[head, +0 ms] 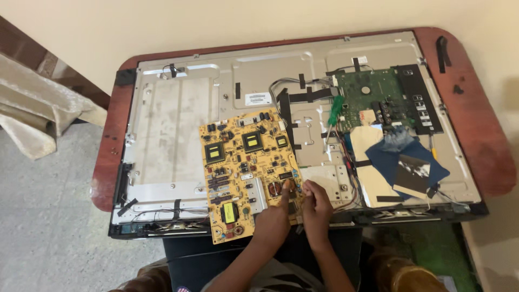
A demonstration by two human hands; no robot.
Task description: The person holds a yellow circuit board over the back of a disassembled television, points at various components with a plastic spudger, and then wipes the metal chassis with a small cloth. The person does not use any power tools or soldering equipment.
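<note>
The yellow circuit board (248, 173) is touched at its lower right edge by the left hand (274, 219), index finger extended, nothing clamped. Just right of the board, the right hand (316, 203) is pinched shut on something too small to tell. A white rectangular label (258, 99) is stuck above the board.

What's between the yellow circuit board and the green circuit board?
In the head view, a green-handled screwdriver and black-taped wires lie on bare metal panel between the yellow circuit board and green circuit board.

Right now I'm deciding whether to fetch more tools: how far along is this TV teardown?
Done: the back cover is off, baring the metal chassis, and the yellow power board lies askew across it. In hand: the left hand and right hand both touch that board's lower right edge. Left: the green board sits in place with cables attached; the green-handled screwdriver lies beside it.
</note>
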